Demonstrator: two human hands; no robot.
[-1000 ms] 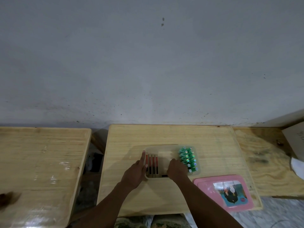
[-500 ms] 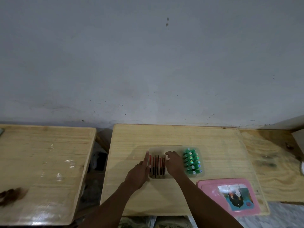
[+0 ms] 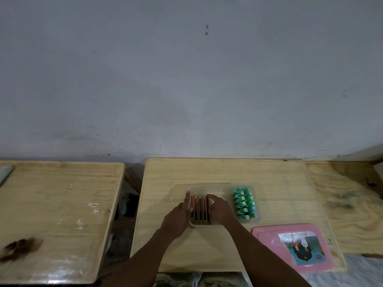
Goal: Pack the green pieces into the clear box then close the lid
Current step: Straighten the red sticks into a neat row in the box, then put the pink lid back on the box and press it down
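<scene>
A clear box (image 3: 215, 188) sits on the middle wooden table (image 3: 228, 172). Several green pieces (image 3: 244, 204) stand packed in rows at its right end. A row of upright red and brown cartons (image 3: 200, 210) fills its left end. My left hand (image 3: 178, 216) lies flat against the box's left outer side, fingers straight. My right hand (image 3: 220, 210) rests inside the box, pressed against the right side of the cartons, between them and the green pieces. The pink lid (image 3: 292, 246), with a picture on it, lies on the table to the right front.
A second wooden table (image 3: 56, 214) stands to the left across a dark gap, with a dark brown clump (image 3: 20, 247) near its front. Another wooden surface (image 3: 348, 204) adjoins on the right. A grey wall rises right behind the tables.
My right hand has moved from the box's front edge up into the box beside the cartons. The left hand stays at the box's left side. The camera view has shifted slightly.
</scene>
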